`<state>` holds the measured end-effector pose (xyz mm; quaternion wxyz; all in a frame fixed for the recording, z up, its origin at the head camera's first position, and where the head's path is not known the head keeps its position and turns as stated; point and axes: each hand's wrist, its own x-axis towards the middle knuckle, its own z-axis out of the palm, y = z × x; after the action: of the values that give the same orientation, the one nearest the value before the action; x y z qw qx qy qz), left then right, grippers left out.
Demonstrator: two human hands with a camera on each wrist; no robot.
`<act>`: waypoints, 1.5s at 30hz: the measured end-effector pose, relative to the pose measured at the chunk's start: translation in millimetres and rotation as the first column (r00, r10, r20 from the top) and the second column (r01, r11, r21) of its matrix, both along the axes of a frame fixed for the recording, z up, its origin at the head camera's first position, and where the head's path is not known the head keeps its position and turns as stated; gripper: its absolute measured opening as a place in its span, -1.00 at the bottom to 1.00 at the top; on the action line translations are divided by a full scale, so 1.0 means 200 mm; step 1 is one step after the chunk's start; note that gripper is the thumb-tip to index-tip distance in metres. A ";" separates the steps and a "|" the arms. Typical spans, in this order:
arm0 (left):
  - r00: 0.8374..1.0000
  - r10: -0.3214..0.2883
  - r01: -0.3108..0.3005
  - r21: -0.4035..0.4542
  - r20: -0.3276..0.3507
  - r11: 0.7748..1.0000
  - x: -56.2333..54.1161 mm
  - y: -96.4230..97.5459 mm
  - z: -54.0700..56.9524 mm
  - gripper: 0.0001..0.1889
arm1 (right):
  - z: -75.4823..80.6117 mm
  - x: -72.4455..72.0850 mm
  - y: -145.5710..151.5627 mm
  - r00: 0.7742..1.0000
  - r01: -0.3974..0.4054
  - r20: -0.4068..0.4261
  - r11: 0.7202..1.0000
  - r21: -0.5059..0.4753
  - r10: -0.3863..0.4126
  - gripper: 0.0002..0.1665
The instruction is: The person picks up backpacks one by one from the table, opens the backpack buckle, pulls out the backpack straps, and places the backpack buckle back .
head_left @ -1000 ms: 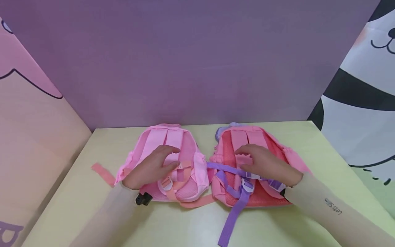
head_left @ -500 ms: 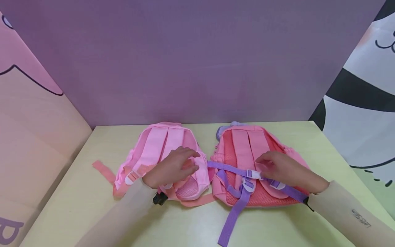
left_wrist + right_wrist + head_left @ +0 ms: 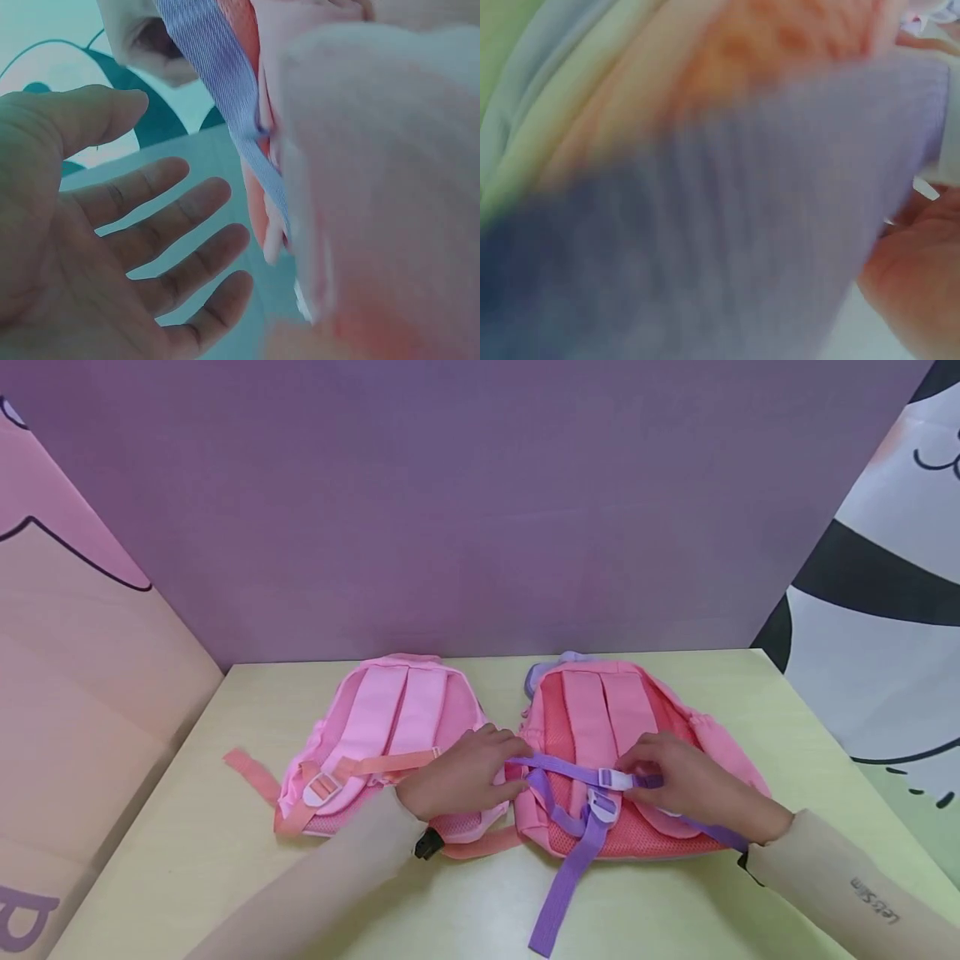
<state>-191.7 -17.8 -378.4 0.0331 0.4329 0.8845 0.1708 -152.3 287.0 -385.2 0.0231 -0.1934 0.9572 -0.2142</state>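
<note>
A light pink backpack [image 3: 401, 710] and a coral-pink backpack [image 3: 592, 710] lie side by side on the table, shoulder straps up. My left hand [image 3: 468, 777] hovers where the two backpacks meet, close to a purple strap [image 3: 558, 767]; in the left wrist view its fingers are spread with nothing between them. My right hand [image 3: 686, 781] pinches the purple strap just right of a white buckle [image 3: 615, 779] on the coral backpack. In the right wrist view this strap [image 3: 727, 210] fills much of the picture, blurred, and hides most of the fingers.
A second purple strap [image 3: 566, 893] hangs from another white buckle [image 3: 602, 806] toward the table's front. An orange strap end [image 3: 251, 777] sticks out left of the light pink backpack. A purple wall [image 3: 480, 510] stands behind the table [image 3: 187, 860].
My left hand has moved right, from over the light pink backpack to the gap between the backpacks. My right hand has shifted right and now holds the purple strap beside the buckle.
</note>
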 end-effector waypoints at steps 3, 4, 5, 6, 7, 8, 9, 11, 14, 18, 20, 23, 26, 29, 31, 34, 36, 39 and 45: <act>0.999 -0.043 0.043 0.010 -0.014 0.999 0.01 0.06 0.00 -0.59 | -0.02 0.00 -0.02 0.999 -0.008 -0.032 1.000 0.016 0.009 -0.65; 0.998 -0.056 0.056 0.020 -0.016 0.998 0.01 0.08 0.00 -0.60 | -0.02 0.00 -0.02 0.999 -0.015 -0.041 1.000 0.019 0.016 -0.66; 0.998 -0.068 0.068 0.038 -0.019 0.997 0.02 0.10 -0.01 -0.61 | -0.03 0.00 -0.02 0.998 -0.020 -0.051 1.000 0.018 0.021 -0.67; 0.997 -0.077 0.078 0.057 -0.021 0.995 0.02 0.11 -0.01 -0.62 | -0.03 0.00 -0.03 0.998 -0.021 -0.060 1.000 0.017 0.022 -0.67; 0.996 -0.080 0.082 0.078 -0.024 0.994 0.02 0.12 -0.01 -0.62 | -0.02 0.01 -0.03 0.997 -0.020 -0.071 1.000 0.016 0.021 -0.67; 0.997 -0.078 0.081 0.098 -0.027 0.992 0.03 0.14 -0.01 -0.63 | -0.02 0.01 -0.04 0.996 -0.024 -0.085 1.000 0.005 0.024 -0.66; 0.997 -0.074 0.076 0.118 -0.023 0.990 0.03 0.15 -0.01 -0.63 | -0.01 0.01 -0.04 0.995 -0.020 -0.097 1.000 -0.008 0.019 -0.66; 0.998 -0.055 0.057 0.152 -0.018 0.987 0.04 0.19 -0.01 -0.63 | 0.00 0.01 -0.04 0.993 -0.008 -0.114 0.999 -0.045 0.002 -0.63; 1.000 -0.021 0.021 0.180 -0.006 0.983 0.05 0.26 -0.02 -0.60 | 0.01 0.01 -0.05 0.990 -0.006 -0.143 0.996 -0.093 -0.007 -0.59; 1.000 0.012 -0.013 0.210 0.005 0.978 0.05 0.34 -0.04 -0.59 | 0.01 0.01 -0.04 0.983 -0.026 -0.184 0.991 -0.131 0.001 -0.55; 0.999 0.027 -0.033 0.227 0.029 0.973 0.06 0.38 -0.05 -0.59 | 0.01 0.02 -0.04 0.980 -0.041 -0.198 0.988 -0.149 0.011 -0.54; 0.995 0.054 -0.072 0.245 0.079 0.967 0.05 0.41 -0.06 -0.56 | 0.02 0.02 -0.04 0.977 -0.050 -0.213 0.984 -0.169 0.013 -0.52; 0.988 0.083 -0.114 0.254 0.130 0.960 0.04 0.44 -0.06 -0.58 | 0.03 0.02 -0.05 0.975 -0.057 -0.221 0.982 -0.182 0.015 -0.51; 0.983 0.115 -0.149 0.246 0.145 0.958 0.04 0.46 -0.06 -0.65 | 0.03 0.02 -0.06 0.975 -0.065 -0.222 0.979 -0.194 0.021 -0.53; 0.982 0.130 -0.160 0.238 0.137 0.958 0.04 0.46 -0.06 -0.66 | 0.03 0.02 -0.07 0.973 -0.067 -0.229 0.978 -0.196 0.020 -0.53; 0.985 0.132 -0.155 0.239 0.109 0.959 0.03 0.45 -0.06 -0.65 | 0.02 0.02 -0.07 0.969 -0.077 -0.244 0.975 -0.209 0.024 -0.52; 0.987 0.129 -0.150 0.242 0.100 0.959 0.03 0.45 -0.07 -0.64 | 0.02 0.01 -0.06 0.968 -0.087 -0.249 0.973 -0.216 0.031 -0.51; 0.987 0.124 -0.146 0.241 0.104 0.960 0.03 0.45 -0.07 -0.65 | 0.01 0.01 -0.06 0.969 -0.096 -0.245 0.970 -0.221 0.040 -0.52; 0.992 0.108 -0.120 0.228 0.066 0.966 0.03 0.45 -0.07 -0.69 | 0.00 0.01 -0.08 0.968 -0.094 -0.249 0.967 -0.237 0.033 -0.55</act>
<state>-186.4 73.2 -393.3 -0.0040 0.3775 0.8809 0.2856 -150.4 271.8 -385.1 -0.1114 -0.2501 0.9120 -0.3056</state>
